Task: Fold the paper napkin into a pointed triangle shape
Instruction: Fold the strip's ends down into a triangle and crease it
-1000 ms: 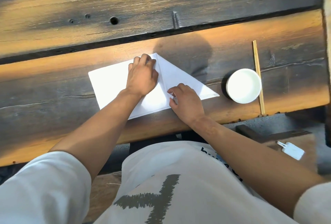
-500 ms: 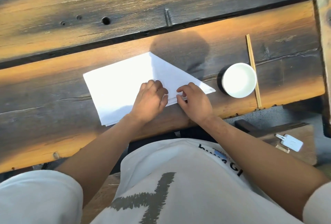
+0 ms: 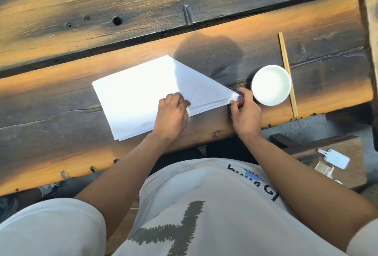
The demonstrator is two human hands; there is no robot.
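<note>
A white paper napkin (image 3: 135,96) lies flat on the wooden table (image 3: 61,83), its right part folded over into a triangle whose point aims right. My left hand (image 3: 172,115) rests on the napkin's near edge, fingers curled and pressing it down beside the fold. My right hand (image 3: 245,114) pinches the napkin's pointed right tip between thumb and fingers, just left of the cup.
A white cup (image 3: 271,85) stands right of the napkin tip, very close to my right hand. A wooden chopstick (image 3: 287,73) lies beyond the cup. A dark gap between planks (image 3: 143,41) runs across the table. A white tag (image 3: 335,158) lies on a lower bench at right.
My left hand slid from the fold's top down to the napkin's near edge. My right hand moved right along the edge to the pointed tip and pinched it.
</note>
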